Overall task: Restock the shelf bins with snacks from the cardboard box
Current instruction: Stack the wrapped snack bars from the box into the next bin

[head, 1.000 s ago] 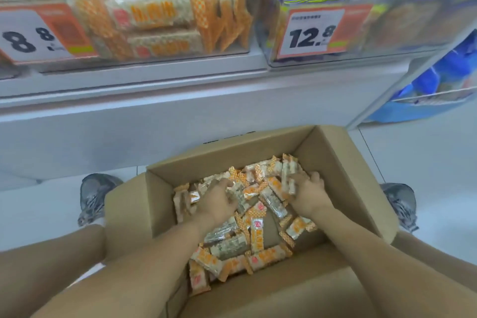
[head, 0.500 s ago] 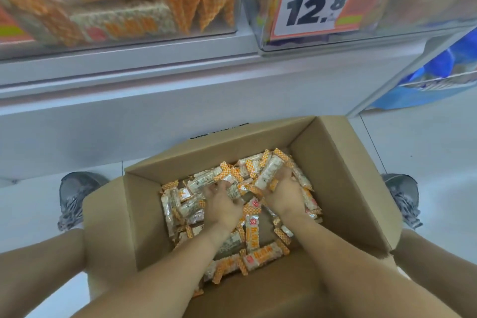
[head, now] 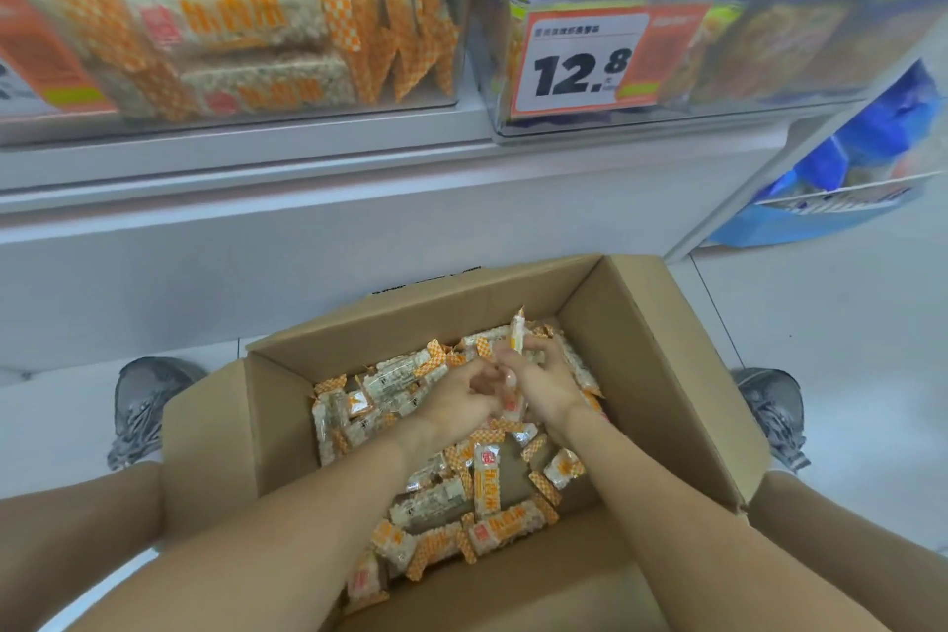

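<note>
Head view: snack bars (head: 451,493) heaped loose in cardboard box (head: 662,364) on floor, below shelf bin (head: 231,41). Left hand (head: 459,398) and right hand (head: 538,377) curled around gathered bars. Risk judged: slippery wrappers, overfull handful; bars dropped during lift to bin.
</note>
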Motion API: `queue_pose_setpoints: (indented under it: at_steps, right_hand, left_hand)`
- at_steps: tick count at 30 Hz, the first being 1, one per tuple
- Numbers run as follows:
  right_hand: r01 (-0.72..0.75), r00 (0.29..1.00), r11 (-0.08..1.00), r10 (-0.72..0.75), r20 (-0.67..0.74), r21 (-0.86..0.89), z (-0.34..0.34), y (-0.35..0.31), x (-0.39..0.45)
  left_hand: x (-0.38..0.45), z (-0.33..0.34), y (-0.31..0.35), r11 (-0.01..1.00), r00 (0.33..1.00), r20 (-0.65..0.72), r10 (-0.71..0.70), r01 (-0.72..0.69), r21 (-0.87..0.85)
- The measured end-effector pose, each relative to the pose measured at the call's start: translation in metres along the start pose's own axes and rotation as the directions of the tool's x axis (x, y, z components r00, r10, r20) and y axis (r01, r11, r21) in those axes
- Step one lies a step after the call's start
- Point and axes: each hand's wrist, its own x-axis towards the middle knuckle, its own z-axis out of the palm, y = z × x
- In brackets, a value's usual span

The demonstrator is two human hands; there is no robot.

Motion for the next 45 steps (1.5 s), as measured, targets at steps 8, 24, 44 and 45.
queue_pose_setpoints:
  at_steps: [8, 24, 44, 45]
  right_hand:
    - [0.123, 0.833, 0.924, 0.102, 0.543, -0.363, -0.032, -0.101, -0.064]
    - [0.266, 0.772, 0.889, -0.428, 0.471, 0.372, -0.028, -0.202, -0.229]
    - [0.5, 0.781, 0.846, -0.533, 0.326, 0.186, -0.034, -0.233, -0.232]
    - [0.501, 0.774, 0.846, -0.531, 0.344, 0.18, -0.032, -0.233, -0.232]
  left_hand:
    - [-0.062, -0.097, 0.081, 0.907, 0.999, -0.036, 0.0, 0.016, 0.422]
    - [-0.224, -0.152, 0.178, 0.876, 0.931, -0.129, 0.341, -0.365, -0.316]
    - [-0.214, -0.172, 0.205, 0.845, 0.87, -0.245, 0.428, -0.481, -0.233]
    - [-0.213, -0.168, 0.205, 0.85, 0.885, -0.23, 0.404, -0.456, -0.265]
